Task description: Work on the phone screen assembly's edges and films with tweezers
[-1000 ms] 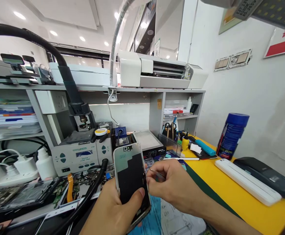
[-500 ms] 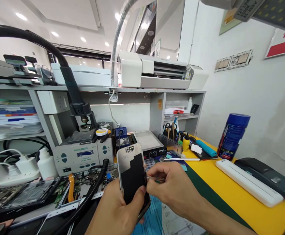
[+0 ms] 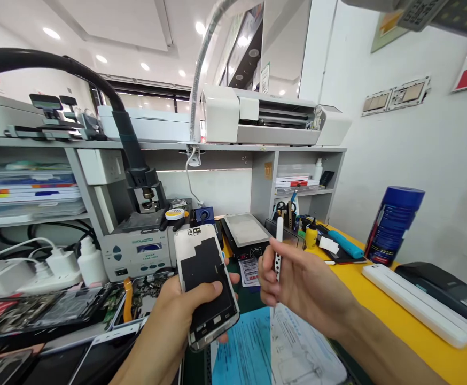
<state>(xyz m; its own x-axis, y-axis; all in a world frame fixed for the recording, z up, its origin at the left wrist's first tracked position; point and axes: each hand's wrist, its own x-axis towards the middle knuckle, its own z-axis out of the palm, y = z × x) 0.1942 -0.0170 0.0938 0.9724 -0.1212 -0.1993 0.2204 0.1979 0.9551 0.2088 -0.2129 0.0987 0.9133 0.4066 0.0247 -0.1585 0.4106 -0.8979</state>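
Contact broken at the panel's edge: our R hand [image 3: 297,278], fingers curled round a slim white tool [image 3: 279,230], now stands apart from the phone panel [image 3: 201,262].
Half a sec. ago our R fingertips were at its side edge; w/ the gap open, that edge is free & only our L hand [image 3: 173,307] bears the panel, thumb flat on the face, fingers clamped behind, holding it up over the bench. We see a rounded slab, pale up top, matte black sheet below w/ stepped border; the tool is smooth, dark-dotted lower down. Beneath: flat blue paper [image 3: 241,342] beside printed white paper [image 3: 297,342]. Farther out, a boxy grey station [image 3: 137,256] L, glossy blue-capped can [image 3: 396,224] R.
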